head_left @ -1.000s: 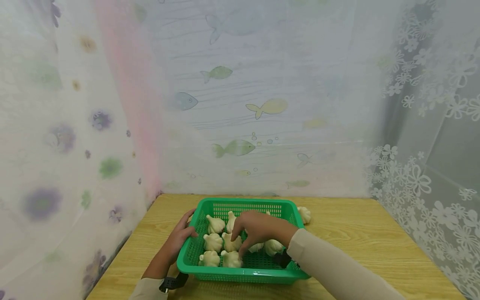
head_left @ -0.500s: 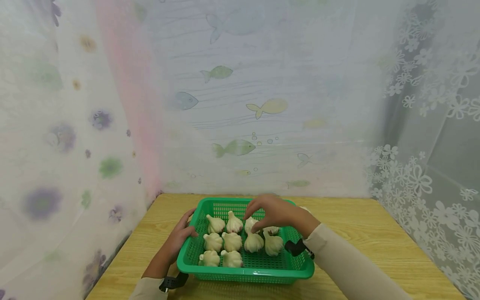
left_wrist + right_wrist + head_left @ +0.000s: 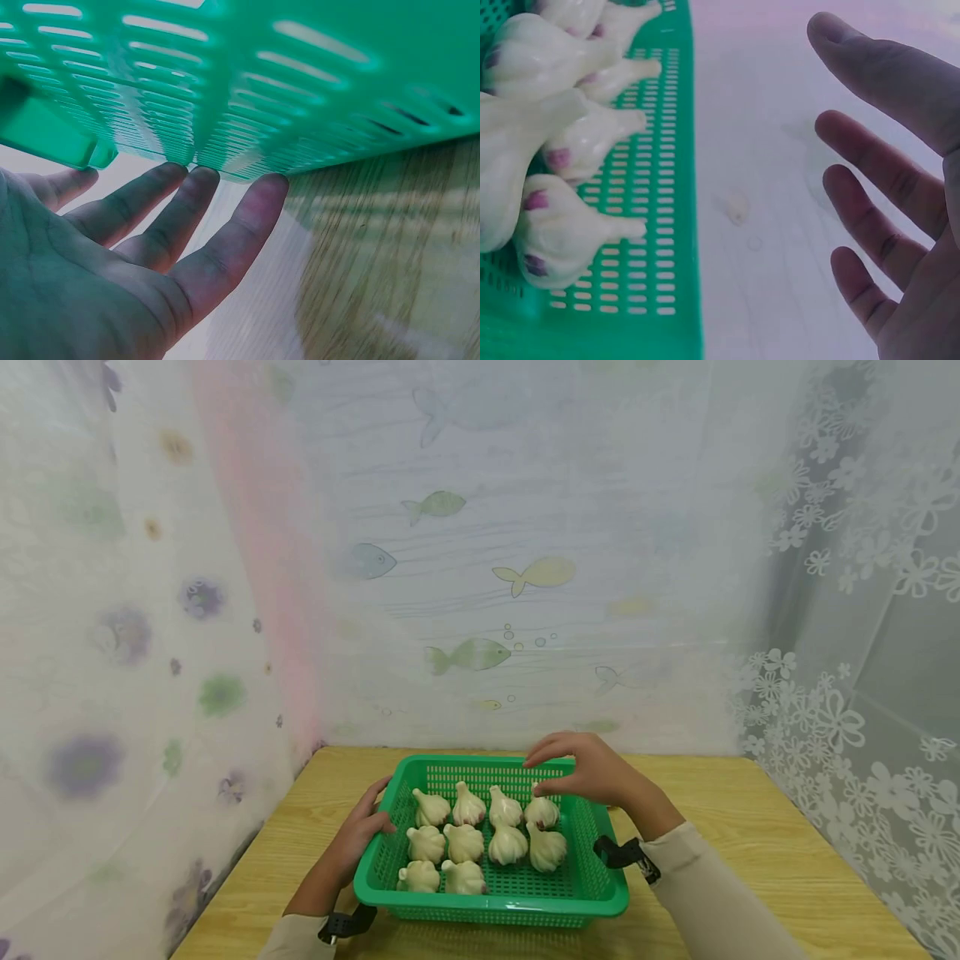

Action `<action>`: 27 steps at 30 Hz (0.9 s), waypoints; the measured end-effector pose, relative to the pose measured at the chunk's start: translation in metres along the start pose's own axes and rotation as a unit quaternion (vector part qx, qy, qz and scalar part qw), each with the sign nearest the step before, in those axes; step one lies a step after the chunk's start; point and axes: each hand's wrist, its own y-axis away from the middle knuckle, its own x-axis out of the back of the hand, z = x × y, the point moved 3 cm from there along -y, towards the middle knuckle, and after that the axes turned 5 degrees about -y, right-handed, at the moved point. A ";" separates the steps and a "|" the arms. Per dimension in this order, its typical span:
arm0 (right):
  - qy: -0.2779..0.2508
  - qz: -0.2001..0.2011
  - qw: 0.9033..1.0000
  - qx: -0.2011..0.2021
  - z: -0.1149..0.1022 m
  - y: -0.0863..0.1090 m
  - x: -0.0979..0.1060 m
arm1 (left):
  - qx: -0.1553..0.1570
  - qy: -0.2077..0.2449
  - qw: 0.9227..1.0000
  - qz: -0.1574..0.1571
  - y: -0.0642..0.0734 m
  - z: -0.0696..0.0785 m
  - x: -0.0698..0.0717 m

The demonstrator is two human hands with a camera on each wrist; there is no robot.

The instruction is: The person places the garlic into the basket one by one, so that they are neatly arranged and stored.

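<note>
A green plastic basket (image 3: 491, 903) stands on the table, with several cream garlic bulbs (image 3: 464, 843) set inside it in rough rows. My left hand (image 3: 352, 843) holds the basket's left side, thumb over the rim; in the left wrist view its fingertips (image 3: 266, 191) touch the slotted outer wall. My right hand (image 3: 592, 770) is raised over the back right corner with thumb and fingers spread apart. Nothing is between them in the right wrist view, where the basket's wall and garlic lie to the side.
The wooden table (image 3: 705, 827) extends on both sides of the basket. A fish-patterned curtain (image 3: 525, 610) hangs behind it, with flowered sheets at left and right. A dark band (image 3: 622, 853) is on the right wrist.
My right hand has risen from among the garlic bulbs and moved right to the basket's back corner, uncovering them. It now hides the bulb on the table beyond the basket. My left hand stays put.
</note>
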 end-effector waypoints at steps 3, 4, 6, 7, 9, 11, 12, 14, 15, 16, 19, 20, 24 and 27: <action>-0.017 0.029 0.999 -0.009 0.007 0.009 0.006 | 0.002 -0.001 1.000 0.000 -0.001 0.000 0.001; -0.021 0.040 0.999 -0.014 0.009 0.012 0.007 | 0.002 -0.001 1.000 -0.001 -0.002 0.000 0.001; -0.033 0.069 0.997 -0.022 0.014 0.019 0.010 | 0.003 0.000 1.000 -0.002 -0.002 -0.001 0.002; -0.041 0.083 0.995 -0.024 0.016 0.023 0.012 | 0.003 0.000 1.000 -0.003 -0.003 -0.001 0.002; -0.052 0.120 0.991 -0.037 0.022 0.032 0.014 | 0.003 0.001 1.000 -0.004 -0.003 -0.001 0.002; -0.063 0.159 0.984 -0.046 0.028 0.040 0.017 | 0.004 0.002 1.000 -0.004 -0.004 -0.001 0.003; -0.070 0.178 0.980 -0.051 0.031 0.044 0.018 | 0.004 0.001 1.000 -0.004 -0.005 -0.001 0.003; -0.085 0.213 0.972 -0.058 0.038 0.052 0.020 | 0.005 0.001 1.000 -0.002 -0.006 -0.001 0.004; -0.094 0.227 0.968 -0.057 0.041 0.055 0.021 | 0.006 0.001 1.000 -0.001 -0.006 -0.002 0.004; -0.100 0.239 0.964 -0.056 0.044 0.058 0.022 | 0.007 0.001 1.000 0.001 -0.007 -0.002 0.004; -0.121 0.266 0.954 -0.060 0.053 0.067 0.022 | 0.009 -0.001 1.000 0.006 -0.008 -0.002 0.005; -0.127 0.273 0.951 -0.063 0.056 0.070 0.022 | 0.009 -0.002 1.000 0.007 -0.008 -0.002 0.006; -0.150 0.297 0.940 -0.082 0.066 0.079 0.018 | 0.009 -0.003 1.000 0.009 -0.010 -0.003 0.007; -0.160 0.311 0.931 -0.100 0.074 0.085 0.015 | 0.007 -0.003 1.000 0.007 -0.011 -0.003 0.007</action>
